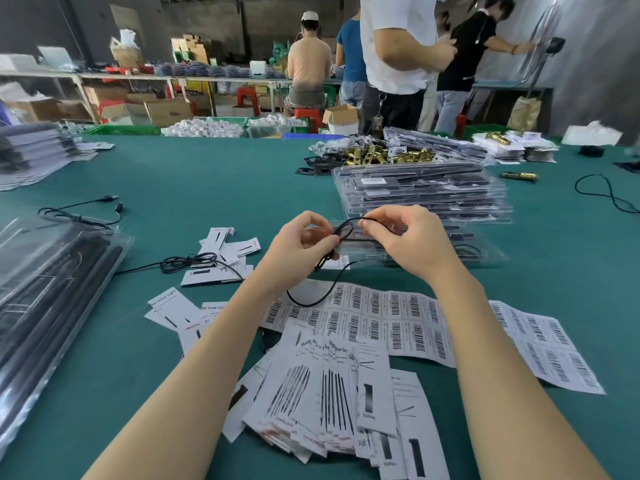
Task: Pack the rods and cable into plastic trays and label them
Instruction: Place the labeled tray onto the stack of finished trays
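Head view, single frame.

Item: thin black cable [341, 233], centre of frame, raised above the green table [207, 174]. Partly gathered into a small loop between both hands; a loose tail hangs from the left hand, curving down to lower centre over the barcode label sheet [398, 317].

Left hand [304, 242]: fingers curled, pinching the loop's left side.

Right hand [401, 233]: thumb and forefinger pinching the strand at the loop's top right. Hands close together, loop between them.

Key relation: the open plastic tray [415, 251] lies directly behind and below the hands, right of centre, long axis running left to right. The right hand is nearer to it. Judged step: coiling the cable before seating it in the tray; the hanging tail looks still to be wound in.

Also present: stack of packed clear trays [422, 192], upper right of centre; bagged black rods [52, 278], left edge; printed insert cards [329, 393], lower centre; spare cable [187, 263], left of centre.
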